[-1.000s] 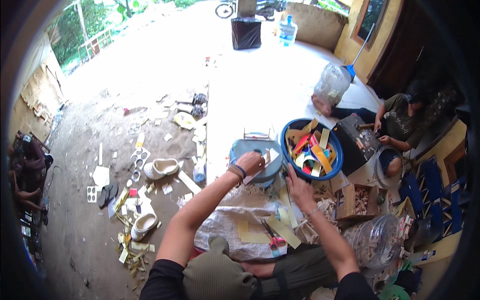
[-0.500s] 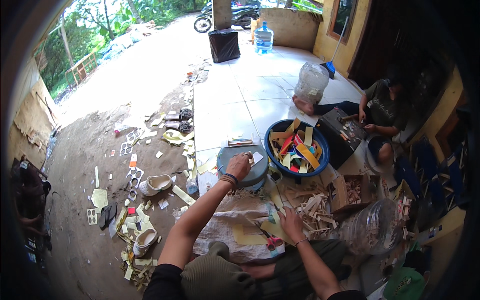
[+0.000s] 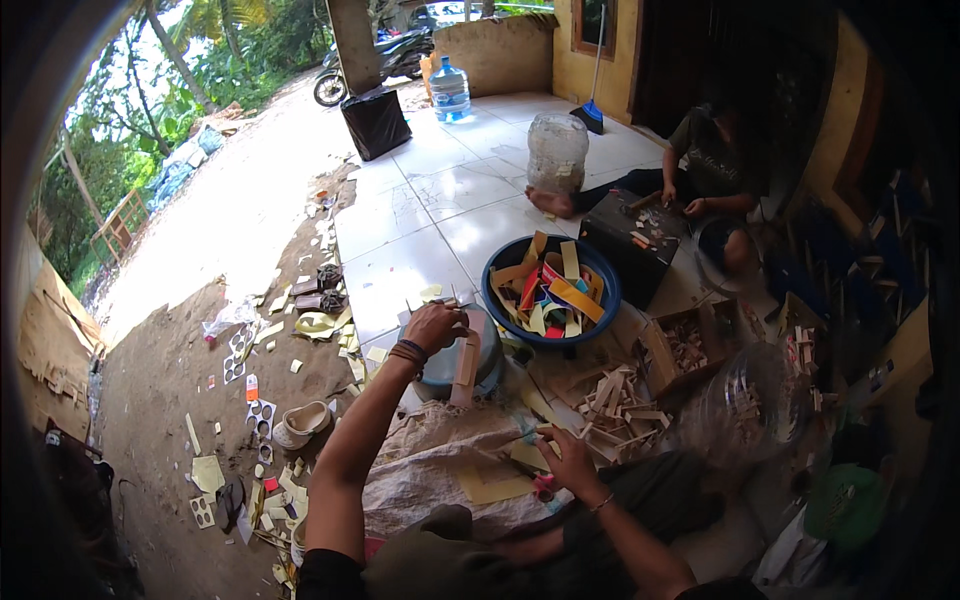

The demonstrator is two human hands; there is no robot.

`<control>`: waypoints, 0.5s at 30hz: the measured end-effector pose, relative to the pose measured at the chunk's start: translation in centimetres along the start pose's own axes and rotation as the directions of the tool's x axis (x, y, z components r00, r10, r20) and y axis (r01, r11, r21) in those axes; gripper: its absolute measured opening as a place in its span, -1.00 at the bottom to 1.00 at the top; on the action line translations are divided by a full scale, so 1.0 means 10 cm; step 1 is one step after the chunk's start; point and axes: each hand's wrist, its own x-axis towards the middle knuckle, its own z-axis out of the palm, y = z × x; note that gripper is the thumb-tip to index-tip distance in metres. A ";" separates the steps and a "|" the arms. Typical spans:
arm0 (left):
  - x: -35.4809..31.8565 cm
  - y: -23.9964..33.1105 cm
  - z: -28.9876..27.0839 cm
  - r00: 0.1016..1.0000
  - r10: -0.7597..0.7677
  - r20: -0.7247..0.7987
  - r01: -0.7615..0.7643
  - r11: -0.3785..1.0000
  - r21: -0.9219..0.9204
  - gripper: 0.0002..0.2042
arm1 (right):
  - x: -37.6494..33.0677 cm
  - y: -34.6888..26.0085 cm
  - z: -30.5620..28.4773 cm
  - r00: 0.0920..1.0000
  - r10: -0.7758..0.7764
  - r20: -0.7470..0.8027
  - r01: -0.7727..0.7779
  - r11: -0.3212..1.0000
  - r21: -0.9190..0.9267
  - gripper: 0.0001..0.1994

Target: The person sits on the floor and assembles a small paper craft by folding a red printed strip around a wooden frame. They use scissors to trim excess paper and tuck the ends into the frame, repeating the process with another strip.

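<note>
My left hand (image 3: 437, 328) is over a round grey-blue tub (image 3: 487, 370) standing upside down. Its fingers are closed at the top end of a flat beige strip (image 3: 466, 368), which hangs over the tub's near side. My right hand (image 3: 570, 462) is raised above the whitish sack cloth (image 3: 420, 455), fingers curled together; what they hold, if anything, I cannot make out. Below it lie yellow card pieces (image 3: 490, 486) and red-handled scissors (image 3: 543, 487), partly hidden by the hand.
A blue basin (image 3: 496, 312) of coloured card strips stands beyond the tub. Right of my hand lie piled wood sticks (image 3: 625, 405) and a wooden box (image 3: 655, 355). A co-worker (image 3: 715, 160) sits at a black box (image 3: 610, 235). Scraps and a clog (image 3: 300, 425) litter the left ground.
The view has turned to the right. My left hand now has the beige strip at its fingers, where a small white card showed before. My right hand has lifted off the yellow card, fingers curled.
</note>
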 end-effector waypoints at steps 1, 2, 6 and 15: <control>0.01 0.08 -0.15 0.997 0.079 -0.007 -0.079 0.997 0.008 -0.85 | 0.09 -0.09 -0.04 1.000 0.025 -0.013 -0.023 0.996 0.088 -0.61; 0.00 0.18 -0.33 0.990 0.143 0.009 -0.143 0.989 0.026 -0.85 | 0.20 -0.18 -0.09 0.998 0.038 -0.043 -0.031 0.988 0.153 -0.60; -0.23 0.79 -0.94 0.944 0.301 -0.138 -0.303 0.953 0.009 -0.88 | 0.60 -0.69 -0.22 0.990 0.143 -0.003 -0.128 0.895 0.428 -0.55; -1.03 1.60 -1.50 0.941 0.079 -0.330 -0.117 0.989 -0.096 -0.64 | 0.52 -1.52 -0.21 0.982 0.104 0.159 -0.189 0.546 0.816 -0.68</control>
